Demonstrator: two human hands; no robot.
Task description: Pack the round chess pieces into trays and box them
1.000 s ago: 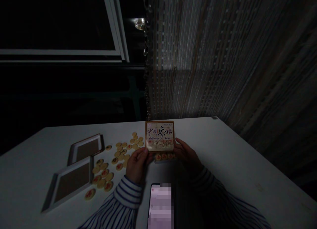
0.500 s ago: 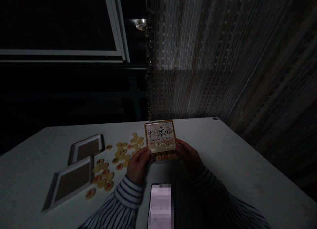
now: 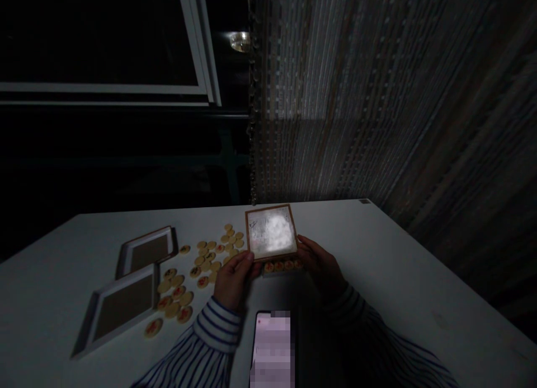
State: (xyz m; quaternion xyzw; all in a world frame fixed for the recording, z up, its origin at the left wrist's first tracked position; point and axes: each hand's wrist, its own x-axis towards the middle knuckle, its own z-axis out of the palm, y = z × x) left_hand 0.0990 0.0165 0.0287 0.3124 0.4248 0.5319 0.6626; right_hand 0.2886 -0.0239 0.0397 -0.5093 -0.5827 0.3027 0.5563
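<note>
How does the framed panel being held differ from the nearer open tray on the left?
The panel is held between the left hand and right hand; the tray lies on the table. The panel's face catches bright glare; the tray's inside looks dull brown. The panel's frame is brown, the tray's rim pale. Both are four-sided.

On my feed the room is very dim, with a white frame point(image 3: 200, 52) around a black pane point(image 3: 92, 35) in the upper left and, just right of it, a small bright glow point(image 3: 240, 41), lamp or reflection, I can't tell which. From top centre to the upper right I see a striped string curtain point(image 3: 319, 97). Across the lower half I get a white table point(image 3: 390, 281), a small dark patch point(image 3: 364, 201) at its far right corner, and a faint greenish upright point(image 3: 227, 164) beyond its far edge.
</note>
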